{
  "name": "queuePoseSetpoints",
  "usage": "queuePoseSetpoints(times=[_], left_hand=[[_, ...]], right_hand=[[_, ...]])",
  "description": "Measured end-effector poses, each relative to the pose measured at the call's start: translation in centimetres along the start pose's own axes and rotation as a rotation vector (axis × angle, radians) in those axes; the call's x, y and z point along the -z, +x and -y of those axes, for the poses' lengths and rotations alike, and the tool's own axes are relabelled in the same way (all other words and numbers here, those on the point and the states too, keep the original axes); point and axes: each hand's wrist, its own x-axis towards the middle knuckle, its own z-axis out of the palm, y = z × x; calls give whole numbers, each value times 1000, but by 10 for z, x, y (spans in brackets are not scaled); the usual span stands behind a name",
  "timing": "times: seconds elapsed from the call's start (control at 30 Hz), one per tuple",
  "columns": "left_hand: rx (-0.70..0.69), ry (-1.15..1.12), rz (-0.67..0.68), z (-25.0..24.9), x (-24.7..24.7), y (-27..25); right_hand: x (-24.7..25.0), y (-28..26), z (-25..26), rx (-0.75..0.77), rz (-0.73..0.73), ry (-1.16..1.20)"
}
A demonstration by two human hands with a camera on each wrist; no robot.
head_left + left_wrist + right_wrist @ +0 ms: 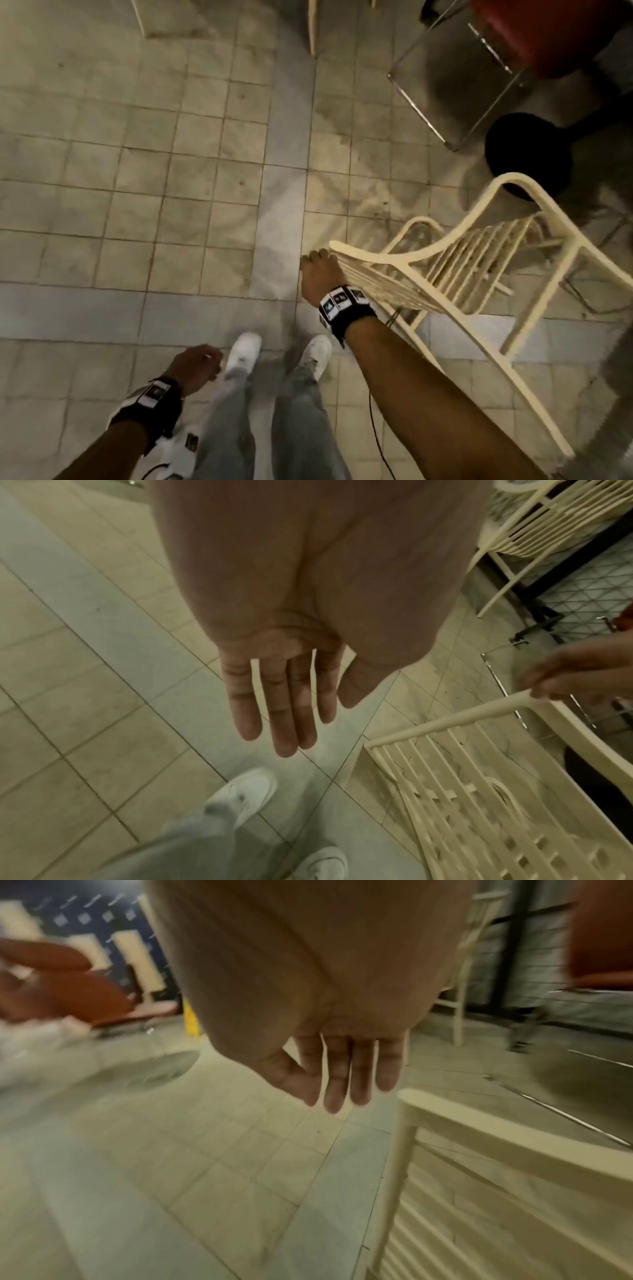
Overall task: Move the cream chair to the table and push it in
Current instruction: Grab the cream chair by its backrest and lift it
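The cream slatted chair point(462, 260) stands tilted on the tiled floor to my right. Its backrest top rail point(363, 255) points toward me. My right hand point(318, 270) is at the near end of that rail. In the right wrist view its fingers point(342, 1080) are straight and hold nothing, and the chair's corner point(411, 1099) sits just beside the little finger. Whether the hand touches the rail I cannot tell. My left hand point(195, 366) hangs by my left leg with straight, empty fingers point(284, 710), away from the chair point(479, 791).
Cream furniture legs point(311, 27) stand at the far end of the floor. A red seat on a clear frame point(534, 37) and a black round stool point(527, 154) stand beyond the chair. Another cream chair point(548, 520) is nearby. My white shoes point(243, 353) are below.
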Motion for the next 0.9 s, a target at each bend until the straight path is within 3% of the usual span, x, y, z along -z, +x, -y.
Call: queuePoseSetpoints(times=[0.1, 0.23, 0.37, 0.47, 0.6, 0.77, 0.9], left_hand=[[0, 8, 14, -12, -12, 65], [-53, 185, 59, -34, -25, 128], [-127, 285, 35, -44, -24, 165], [-138, 393, 82, -38, -18, 179], [-104, 552, 142, -44, -18, 179], [-198, 650, 223, -72, -21, 169], [-324, 639, 131, -117, -36, 158]], right_hand=[[-22, 73, -2, 57, 20, -273], [-65, 147, -12, -15, 295, -496], [-96, 188, -27, -145, 626, -534], [-103, 198, -37, -163, 627, -431], [-83, 160, -38, -188, 544, -430], [-14, 48, -41, -250, 422, -299], [47, -42, -40, -241, 322, -240]])
